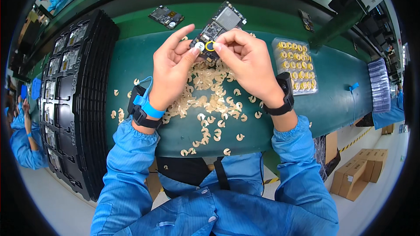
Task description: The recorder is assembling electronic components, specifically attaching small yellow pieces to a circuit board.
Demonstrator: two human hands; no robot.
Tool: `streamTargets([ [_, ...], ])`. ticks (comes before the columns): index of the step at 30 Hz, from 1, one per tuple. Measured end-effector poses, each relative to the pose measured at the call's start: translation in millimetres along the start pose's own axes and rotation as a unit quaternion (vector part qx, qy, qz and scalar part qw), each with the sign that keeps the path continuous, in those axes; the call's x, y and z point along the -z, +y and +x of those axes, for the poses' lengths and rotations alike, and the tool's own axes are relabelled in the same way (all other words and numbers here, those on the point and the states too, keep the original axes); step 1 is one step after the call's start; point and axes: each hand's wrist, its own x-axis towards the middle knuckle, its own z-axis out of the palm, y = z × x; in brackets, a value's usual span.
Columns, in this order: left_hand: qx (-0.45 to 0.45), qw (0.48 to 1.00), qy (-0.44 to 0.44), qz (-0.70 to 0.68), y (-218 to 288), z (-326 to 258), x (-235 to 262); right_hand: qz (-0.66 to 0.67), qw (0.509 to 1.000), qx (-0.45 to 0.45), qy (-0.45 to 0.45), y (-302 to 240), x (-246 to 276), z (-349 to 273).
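A dark circuit board (pixel 227 19) with a silver shield plate is held up tilted over the middle of the bench. My left hand (pixel 171 67) grips its lower left corner, the thumb beside a white round piece (pixel 200 46) and the index finger raised off the board. My right hand (pixel 247 61) pinches a round part with a yellow rim (pixel 210 46) against the board's lower end. Its right-hand fingers partly hide the board. Beneath both hands lies a loose heap of small cream-coloured, notched round pieces (pixel 210 81), with several scattered toward the front edge.
A clear tray (pixel 283 67) of yellow-rimmed round parts sits at right. Black trays (pixel 94 105) holding boards are stacked at left. Another board (pixel 166 16) lies at the back, and a small one (pixel 306 20) farther right. Stacked clear trays (pixel 379 85) stand at the bench's right end.
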Motion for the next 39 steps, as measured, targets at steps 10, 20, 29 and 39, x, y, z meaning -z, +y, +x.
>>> streamTargets([
  [10, 0.093, 0.992, -0.048, -0.066, -8.2, 1.3, 8.7, -0.169, 0.985, 0.015, -0.013, -4.2, 0.5, -0.4],
  [20, 0.093, 0.993, -0.043, -0.055, -6.1, 0.2, 6.6, -0.195, 0.980, 0.032, -0.016, 0.4, 1.4, 0.4],
  [29, 0.087, 0.994, -0.042, -0.043, -9.0, -0.2, 7.3, -0.208, 0.978, 0.030, -0.018, 0.6, -0.6, 0.2],
  [39, 0.084, 0.995, -0.039, -0.044, -9.0, -0.9, 8.1, -0.232, 0.972, 0.043, -0.016, -0.6, -2.5, 0.9],
])
